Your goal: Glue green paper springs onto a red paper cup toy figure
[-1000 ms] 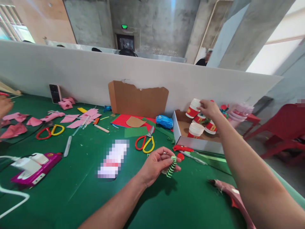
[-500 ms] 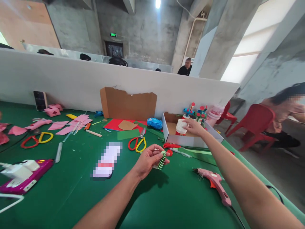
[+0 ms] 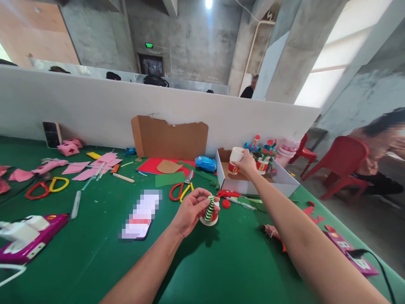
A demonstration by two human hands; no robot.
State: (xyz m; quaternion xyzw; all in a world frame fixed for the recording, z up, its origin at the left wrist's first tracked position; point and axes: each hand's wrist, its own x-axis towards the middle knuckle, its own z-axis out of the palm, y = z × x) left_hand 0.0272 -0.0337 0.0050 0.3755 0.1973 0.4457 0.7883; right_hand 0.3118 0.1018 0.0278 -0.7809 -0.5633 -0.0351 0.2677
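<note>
The white-and-red cup stack (image 3: 236, 156) is found near the left end of the white box (image 3: 239, 187), long axis near upright. It is gripped from its right side by the right hand (image 3: 248, 162), the nearer one; whether the box floor is touched cannot be told. Nearer the body and to the left, a red cup (image 3: 215, 218) and green folded strip (image 3: 209, 208) are held in the left hand's (image 3: 190, 213) fingers.

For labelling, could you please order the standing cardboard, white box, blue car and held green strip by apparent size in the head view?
Standing cardboard and white box look too alike to rank
Blue car
Held green strip
</note>
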